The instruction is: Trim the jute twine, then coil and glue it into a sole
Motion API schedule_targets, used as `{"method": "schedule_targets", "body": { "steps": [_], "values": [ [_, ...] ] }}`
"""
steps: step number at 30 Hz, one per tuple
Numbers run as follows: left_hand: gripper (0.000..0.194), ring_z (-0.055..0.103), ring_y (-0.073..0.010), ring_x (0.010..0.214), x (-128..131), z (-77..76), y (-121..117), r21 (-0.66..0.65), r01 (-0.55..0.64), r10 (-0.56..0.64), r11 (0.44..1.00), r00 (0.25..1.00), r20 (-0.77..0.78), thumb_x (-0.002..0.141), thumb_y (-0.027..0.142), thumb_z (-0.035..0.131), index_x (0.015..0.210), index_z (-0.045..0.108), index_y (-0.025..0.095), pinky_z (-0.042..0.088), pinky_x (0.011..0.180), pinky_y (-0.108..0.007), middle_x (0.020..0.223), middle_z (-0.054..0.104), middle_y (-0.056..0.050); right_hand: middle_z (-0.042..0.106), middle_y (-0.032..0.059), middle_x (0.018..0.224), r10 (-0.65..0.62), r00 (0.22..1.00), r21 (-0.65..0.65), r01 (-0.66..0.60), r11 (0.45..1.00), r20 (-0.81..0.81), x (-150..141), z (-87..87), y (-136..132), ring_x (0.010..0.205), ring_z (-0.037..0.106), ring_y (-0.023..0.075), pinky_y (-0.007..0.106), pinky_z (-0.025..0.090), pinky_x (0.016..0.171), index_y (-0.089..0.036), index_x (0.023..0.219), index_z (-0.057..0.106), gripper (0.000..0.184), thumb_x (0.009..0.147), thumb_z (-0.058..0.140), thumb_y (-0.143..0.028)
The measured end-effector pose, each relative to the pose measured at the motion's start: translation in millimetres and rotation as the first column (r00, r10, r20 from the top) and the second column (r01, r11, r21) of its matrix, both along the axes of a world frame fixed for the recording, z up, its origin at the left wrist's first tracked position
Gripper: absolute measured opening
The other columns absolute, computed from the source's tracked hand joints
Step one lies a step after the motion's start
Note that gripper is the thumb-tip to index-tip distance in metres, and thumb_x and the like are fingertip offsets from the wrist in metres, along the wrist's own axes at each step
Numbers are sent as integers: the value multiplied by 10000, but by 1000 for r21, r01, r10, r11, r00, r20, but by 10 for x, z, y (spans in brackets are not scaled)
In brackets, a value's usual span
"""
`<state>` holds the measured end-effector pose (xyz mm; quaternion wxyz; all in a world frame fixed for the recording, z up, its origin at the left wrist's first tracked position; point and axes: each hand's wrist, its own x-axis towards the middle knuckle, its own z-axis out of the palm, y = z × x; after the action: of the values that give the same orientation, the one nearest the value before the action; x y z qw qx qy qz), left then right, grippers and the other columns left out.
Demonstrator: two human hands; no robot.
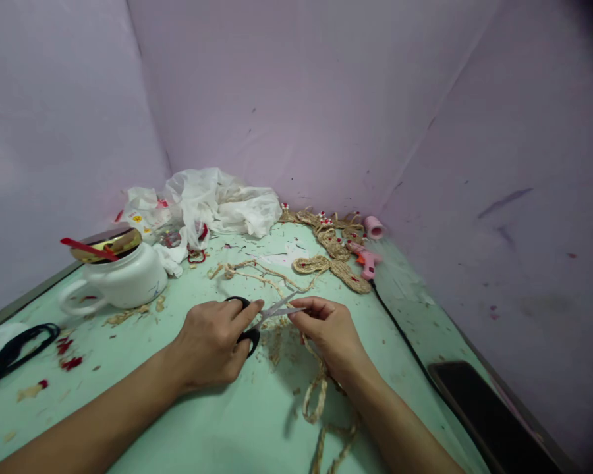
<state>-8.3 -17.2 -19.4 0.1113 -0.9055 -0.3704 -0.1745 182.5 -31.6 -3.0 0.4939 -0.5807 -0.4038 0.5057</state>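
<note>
Cord [322, 386], braided: loops at the near edge, right of centre, apparently running up to the right hand. Right hand [329, 332]: fingertips pinched on the cord. Left hand [217, 339]: fingers through the handles, gripping scissors [264, 316]; blades parted, tips beside the right fingertips; whether the strand sits fully between them, cannot tell. Glue gun [369, 260]: far right. Mug [131, 280]: left. Handling, as judged: strand taut, seated nearer the pivot, right fingertips clear, one firm stroke.
</note>
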Motion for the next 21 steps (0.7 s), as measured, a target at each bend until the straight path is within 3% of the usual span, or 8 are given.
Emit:
{"method": "schedule_targets", "body": {
  "steps": [6, 16, 21],
  "values": [
    [498, 564, -207, 606, 28, -19, -19, -98, 5, -6, 995, 1000, -11, 728, 219, 442, 1224, 447, 168, 401, 526, -326, 750, 604, -50, 490, -51, 448, 30, 998, 94, -35, 995, 56, -8, -21, -16, 401, 379, 62, 197, 277, 383, -142, 647, 665, 90, 572, 641, -187],
    [508, 589, -204, 582, 35, -31, -19, -175, 10, -11, 985, 1000, -5, 708, 150, 408, 1215, 446, 169, 392, 507, -304, 735, 641, -42, 507, -48, 449, 30, 997, 41, -27, 999, -75, -10, -28, -27, 399, 389, 59, 195, 303, 391, -141, 595, 631, 108, 540, 692, -211],
    [417, 603, -143, 621, 20, 51, 2, -294, 85, -8, 952, 967, 254, 733, 149, 430, 1137, 497, 228, 426, 567, -239, 761, 666, 4, 517, -44, 473, 59, 987, 45, -53, 998, -148, 4, -6, -29, 395, 401, 64, 204, 325, 388, -138, 653, 646, 150, 547, 691, -233]
  ]
}}
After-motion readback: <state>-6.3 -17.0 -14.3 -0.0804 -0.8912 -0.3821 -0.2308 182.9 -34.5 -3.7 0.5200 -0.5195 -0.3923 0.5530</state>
